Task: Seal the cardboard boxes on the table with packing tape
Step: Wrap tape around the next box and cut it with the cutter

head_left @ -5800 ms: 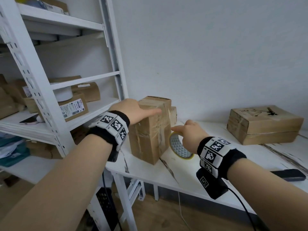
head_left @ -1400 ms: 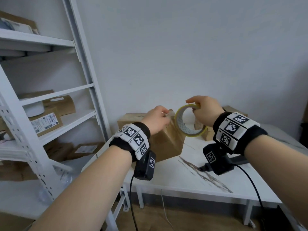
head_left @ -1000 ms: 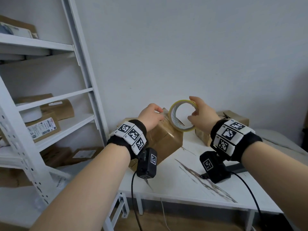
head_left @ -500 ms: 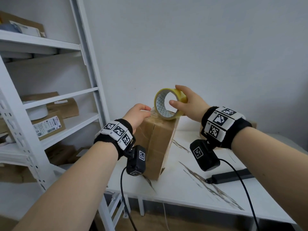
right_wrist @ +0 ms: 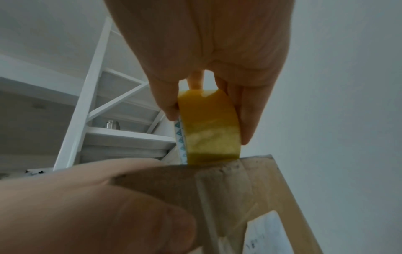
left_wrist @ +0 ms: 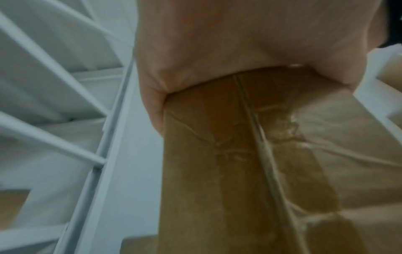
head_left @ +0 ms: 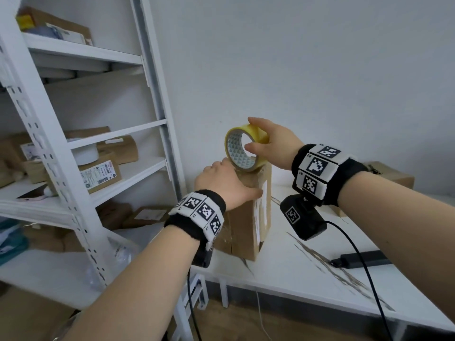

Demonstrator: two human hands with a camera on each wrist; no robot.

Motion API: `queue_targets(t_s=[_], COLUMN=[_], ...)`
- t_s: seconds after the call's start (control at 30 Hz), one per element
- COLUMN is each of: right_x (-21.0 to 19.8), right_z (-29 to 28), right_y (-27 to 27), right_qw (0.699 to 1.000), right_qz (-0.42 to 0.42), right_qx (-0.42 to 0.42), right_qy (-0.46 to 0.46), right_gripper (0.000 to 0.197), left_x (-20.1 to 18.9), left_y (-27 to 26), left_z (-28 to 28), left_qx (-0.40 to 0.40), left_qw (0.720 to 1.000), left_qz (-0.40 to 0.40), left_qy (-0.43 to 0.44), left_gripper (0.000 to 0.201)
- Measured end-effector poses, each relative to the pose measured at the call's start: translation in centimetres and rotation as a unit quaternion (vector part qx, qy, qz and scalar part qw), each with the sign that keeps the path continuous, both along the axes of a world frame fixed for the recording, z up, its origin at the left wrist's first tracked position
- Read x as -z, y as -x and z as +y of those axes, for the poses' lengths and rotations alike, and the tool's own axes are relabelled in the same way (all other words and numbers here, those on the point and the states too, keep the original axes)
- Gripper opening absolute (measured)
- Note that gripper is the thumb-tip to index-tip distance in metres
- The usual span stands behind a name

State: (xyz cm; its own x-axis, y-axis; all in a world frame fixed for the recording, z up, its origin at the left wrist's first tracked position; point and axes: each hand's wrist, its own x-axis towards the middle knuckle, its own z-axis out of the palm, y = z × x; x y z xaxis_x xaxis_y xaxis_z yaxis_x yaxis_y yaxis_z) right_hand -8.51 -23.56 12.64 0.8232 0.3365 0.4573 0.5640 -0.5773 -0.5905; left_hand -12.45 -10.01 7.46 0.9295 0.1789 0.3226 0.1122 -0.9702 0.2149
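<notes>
On a white table (head_left: 283, 274) beside a metal shelving unit (head_left: 81, 217), a tall cardboard box (head_left: 248, 222) stood on end, glossy tape already running down its near face, while a second box (head_left: 394, 177) lay well apart by the wall, its seams too hidden to judge. The person's left hand (head_left: 221, 185) lay over the tall box's top, thumb and fingers wrapped over its edges. The right hand (head_left: 273, 143) pinched a yellow tape roll (head_left: 243, 148) between thumb and fingers, its rim touching the box top. The top strip appeared only just begun; pulling it across, cutting and pressing seemingly remained.
</notes>
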Motion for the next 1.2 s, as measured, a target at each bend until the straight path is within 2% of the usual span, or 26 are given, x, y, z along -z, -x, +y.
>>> queue_targets(t_s=[0.17, 0.3, 0.43, 0.6, 0.87, 1.1, 1.2], right_x=[-1.0, -1.6, -1.3, 2.3, 7.2, 8.8, 9.2], right_z=[-0.6, -2.5, -4.8, -6.9, -6.2, -4.5, -3.9], right_y=[0.4, 1.2, 2.8, 4.8, 4.8, 4.7, 4.6], right_qw=[0.997, 0.993, 0.995, 0.993, 0.988, 0.988, 0.989], right_qz=[-0.035, -0.027, -0.008, 0.035, 0.142, 0.152, 0.142], right_qx=[0.062, 0.098, 0.096, 0.105, 0.033, 0.034, 0.038], right_qy=[-0.04, -0.063, -0.036, 0.047, -0.042, -0.006, 0.021], right_gripper=[0.041, 0.032, 0.029, 0.029, 0.027, 0.038, 0.041], left_x=[-0.3, -0.4, -0.6, -0.6, -0.5, -0.7, -0.7], left_y=[0.0, 0.2, 0.1, -0.1, -0.5, -0.5, -0.4], left_z=[0.3, 0.5, 0.4, 0.4, 0.2, 0.1, 0.0], left_qx=[0.001, 0.009, 0.022, 0.029, 0.027, 0.031, 0.045], left_qw=[1.0, 0.999, 0.997, 0.996, 0.998, 0.997, 0.997], left_qz=[0.02, 0.028, 0.045, 0.046, 0.048, 0.066, 0.052], left_qy=[0.024, 0.042, 0.051, 0.068, 0.04, -0.007, -0.037], left_gripper=[0.099, 0.093, 0.098, 0.097, 0.094, 0.092, 0.083])
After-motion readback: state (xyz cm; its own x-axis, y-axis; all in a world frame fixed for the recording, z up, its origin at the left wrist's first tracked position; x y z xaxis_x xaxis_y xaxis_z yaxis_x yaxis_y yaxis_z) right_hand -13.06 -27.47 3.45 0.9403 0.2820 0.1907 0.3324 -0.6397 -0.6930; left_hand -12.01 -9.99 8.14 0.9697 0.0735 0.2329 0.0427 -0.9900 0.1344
